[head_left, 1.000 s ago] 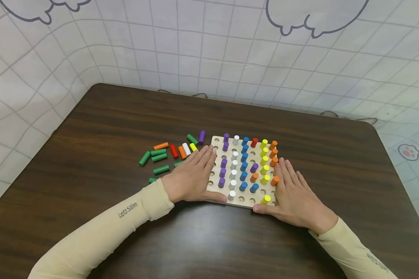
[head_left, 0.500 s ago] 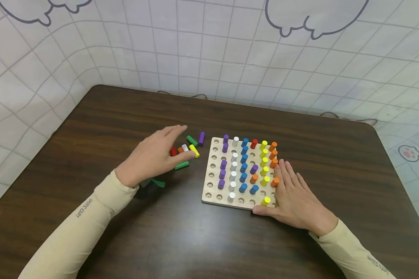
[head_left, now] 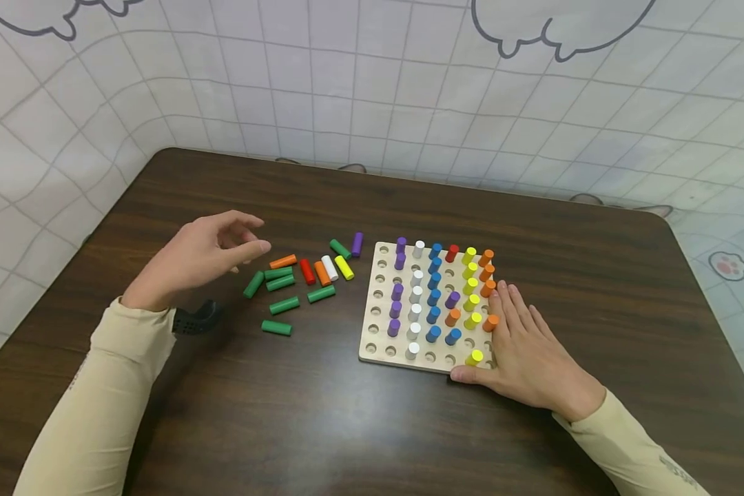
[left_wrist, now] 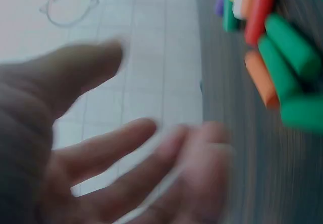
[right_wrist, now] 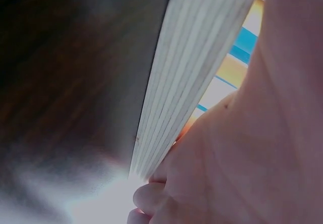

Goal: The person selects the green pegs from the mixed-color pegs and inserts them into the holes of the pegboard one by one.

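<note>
A square wooden pegboard (head_left: 381, 355) bears rows of coloured pegs, among them purple, white, blue, yellow and orange ones, with some holes bare. Along its right edge rests my right hand (head_left: 530, 351), fingers straight and thumb at the near corner; the right wrist view shows the board's layered edge (right_wrist: 186, 57) beside the palm. My left hand (head_left: 201, 251) hovers left of the loose pegs with loosely bent fingers and nothing in them. Closest to it are an orange peg (head_left: 283, 262) and a green peg (head_left: 254, 284). The left wrist view is blurred.
Loose pegs lie between the left hand and the board: several green, a red peg (head_left: 307, 271), a white peg (head_left: 329, 267), a yellow peg (head_left: 344, 268) and a purple peg (head_left: 357, 244). The dark wooden table (head_left: 322, 420) meets a grid-patterned cloth (head_left: 341, 89) behind.
My left hand has let go of the board's left edge and moved left across the loose pegs to their far left side. The right hand stays at the board's right edge.
</note>
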`<state>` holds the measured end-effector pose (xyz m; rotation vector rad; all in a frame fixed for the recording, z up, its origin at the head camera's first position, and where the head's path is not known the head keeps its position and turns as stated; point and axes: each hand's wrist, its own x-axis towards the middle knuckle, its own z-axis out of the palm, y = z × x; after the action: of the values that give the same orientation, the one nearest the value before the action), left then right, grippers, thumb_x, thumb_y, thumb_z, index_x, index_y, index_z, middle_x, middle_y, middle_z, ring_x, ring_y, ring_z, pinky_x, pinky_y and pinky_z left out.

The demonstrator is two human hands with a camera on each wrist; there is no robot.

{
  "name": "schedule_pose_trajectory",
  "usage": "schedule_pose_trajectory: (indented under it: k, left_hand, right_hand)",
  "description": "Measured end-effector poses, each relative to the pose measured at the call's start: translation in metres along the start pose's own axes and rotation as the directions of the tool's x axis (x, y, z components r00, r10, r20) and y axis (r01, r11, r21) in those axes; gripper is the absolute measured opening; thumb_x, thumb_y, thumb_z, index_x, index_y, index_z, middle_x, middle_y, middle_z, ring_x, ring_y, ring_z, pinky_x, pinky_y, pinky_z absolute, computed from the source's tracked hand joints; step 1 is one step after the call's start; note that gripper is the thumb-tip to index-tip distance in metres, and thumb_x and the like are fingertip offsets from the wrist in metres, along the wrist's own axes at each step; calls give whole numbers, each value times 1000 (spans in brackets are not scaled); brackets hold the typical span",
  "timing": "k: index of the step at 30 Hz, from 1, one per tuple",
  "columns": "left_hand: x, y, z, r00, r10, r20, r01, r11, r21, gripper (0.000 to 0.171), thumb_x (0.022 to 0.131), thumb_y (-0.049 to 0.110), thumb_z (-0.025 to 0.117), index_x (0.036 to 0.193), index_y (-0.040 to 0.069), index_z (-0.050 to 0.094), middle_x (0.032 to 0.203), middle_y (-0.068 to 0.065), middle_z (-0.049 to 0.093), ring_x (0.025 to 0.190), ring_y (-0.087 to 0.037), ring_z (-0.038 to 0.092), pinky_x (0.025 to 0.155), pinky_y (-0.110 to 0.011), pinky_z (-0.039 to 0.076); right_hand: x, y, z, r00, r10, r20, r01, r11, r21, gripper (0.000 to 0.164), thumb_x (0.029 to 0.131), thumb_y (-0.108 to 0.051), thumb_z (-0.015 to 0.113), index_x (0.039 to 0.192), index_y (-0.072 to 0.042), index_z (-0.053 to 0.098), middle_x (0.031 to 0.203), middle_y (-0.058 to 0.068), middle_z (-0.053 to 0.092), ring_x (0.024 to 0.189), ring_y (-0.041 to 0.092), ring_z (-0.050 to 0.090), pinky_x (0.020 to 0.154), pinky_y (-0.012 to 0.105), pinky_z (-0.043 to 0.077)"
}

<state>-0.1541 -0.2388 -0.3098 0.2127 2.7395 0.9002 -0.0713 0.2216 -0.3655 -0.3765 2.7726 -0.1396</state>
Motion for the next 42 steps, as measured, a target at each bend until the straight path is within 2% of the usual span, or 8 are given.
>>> schedule_pose_trajectory:
  k: [3,5,10,15,21,31,36,42]
  left_hand:
    - [2,-12,-3,993,-33,112,33,999,7,68,93,63,67,142,17,55,124,-7,68,94,-21,70,78,-34,54]
    - [4,-20,-3,985,-51,162,52,999,-4,68,91,61,71,138,13,54,123,-8,66,94,-21,68,77,-34,56]
    - [10,-36,-1,976,-74,205,86,995,-49,65,89,52,78,128,6,53,109,-9,66,89,-21,64,75,-34,57]
    - [14,-41,5,966,-77,247,97,993,-69,61,87,43,83,122,3,54,100,-7,70,84,-20,65,75,-33,58]
    - [14,-41,8,961,-81,264,104,992,-74,60,85,36,85,121,1,54,96,-7,70,80,-20,69,75,-33,60]
    - [16,-46,8,962,-73,264,102,990,-96,51,90,27,82,124,-5,59,96,-8,75,81,-17,72,78,-35,62]
    - [16,-46,7,961,-83,264,107,991,-78,46,90,26,81,121,-5,64,94,-5,78,83,-14,73,81,-36,62]
    - [16,-44,6,964,-70,256,86,995,-53,39,90,27,82,115,0,70,93,-2,78,82,-13,71,77,-32,60]
  right_hand:
    - [1,0,0,1000,1,-1,-1,1000,5,141,77,-97,44,163,7,2,174,26,-3,162,47,3,125,71,14]
    - [0,0,1,1000,2,-5,-2,1000,7,141,77,-97,44,163,6,2,174,25,-3,162,46,3,125,71,14]
    - [0,0,2,1000,2,-12,-2,1000,15,141,76,-98,43,163,5,1,174,24,-4,162,45,2,126,72,12]
    - [-1,0,3,1000,5,-17,-5,1000,16,141,76,-97,45,163,5,2,174,24,-3,162,45,2,126,72,12]
    - [-2,-1,2,1000,8,-19,-7,1000,11,140,77,-96,45,163,5,2,174,24,-3,162,45,3,126,70,12]
    - [0,-1,2,1000,6,-17,-6,1000,-3,138,78,-95,46,163,5,4,174,24,-1,162,46,4,127,69,14]
    - [0,0,2,1000,1,-20,-1,1000,-4,139,78,-96,46,163,6,5,174,25,-1,162,47,5,127,69,14]
    - [0,0,3,1000,3,-15,-3,1000,5,139,77,-96,46,163,5,4,174,25,-1,162,46,4,127,69,13]
